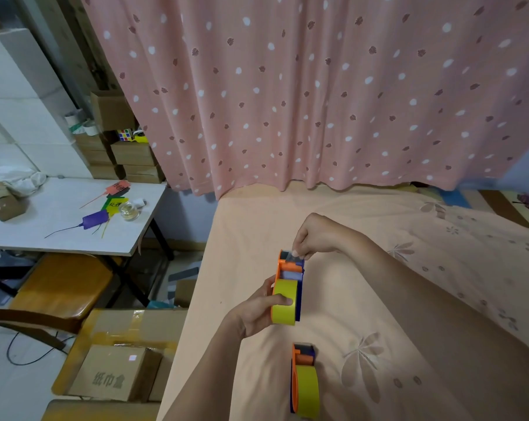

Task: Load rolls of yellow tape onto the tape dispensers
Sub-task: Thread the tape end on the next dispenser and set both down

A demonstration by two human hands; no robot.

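Note:
My left hand grips an orange and blue tape dispenser by its sides, thumb across the yellow tape roll seated in it. The dispenser is held above the peach bedsheet. At the dispenser's far end my right hand pinches the loose end of the tape, right by the cutter. A second orange and blue dispenser with a yellow tape roll in it lies on the sheet nearer me, untouched.
A pink dotted curtain hangs behind the bed. Left of the bed stands a white folding table with tags, a small glass jar and a box. Cardboard boxes and a wooden chair sit beside the bed edge.

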